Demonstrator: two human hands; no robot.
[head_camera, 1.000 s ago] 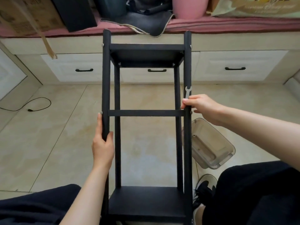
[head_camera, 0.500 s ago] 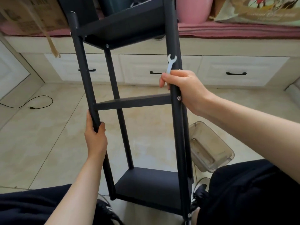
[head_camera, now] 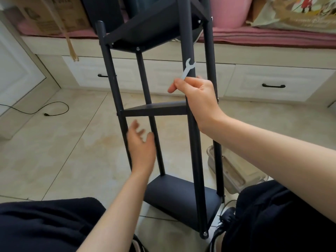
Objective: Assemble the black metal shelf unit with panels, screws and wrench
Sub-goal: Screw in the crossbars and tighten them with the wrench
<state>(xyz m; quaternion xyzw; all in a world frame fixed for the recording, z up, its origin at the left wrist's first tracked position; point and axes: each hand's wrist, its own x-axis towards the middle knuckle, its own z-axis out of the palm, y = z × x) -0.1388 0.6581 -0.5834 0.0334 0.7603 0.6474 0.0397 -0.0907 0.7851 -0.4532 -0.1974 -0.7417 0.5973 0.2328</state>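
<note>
The black metal shelf unit (head_camera: 189,42) stands tilted on the tiled floor between my knees, with three panels fixed between four round posts. My right hand (head_camera: 198,99) grips the near right post just above the middle panel (head_camera: 154,110) and also pinches a small silver wrench (head_camera: 188,69), which sticks up past my fingers. My left hand (head_camera: 140,144) hovers blurred with spread fingers between the two left posts, below the middle panel, holding nothing. Screw heads show at the post joints.
A clear plastic container (head_camera: 236,171) lies on the floor right of the shelf. White drawers (head_camera: 272,84) with black handles run along the back under a pink-cushioned bench with boxes and bags. A black cable (head_camera: 47,110) lies at the left.
The shelf unit has turned further, its right side swinging toward me. My left hand has let go of the left post and now hovers free. My right hand keeps its grip.
</note>
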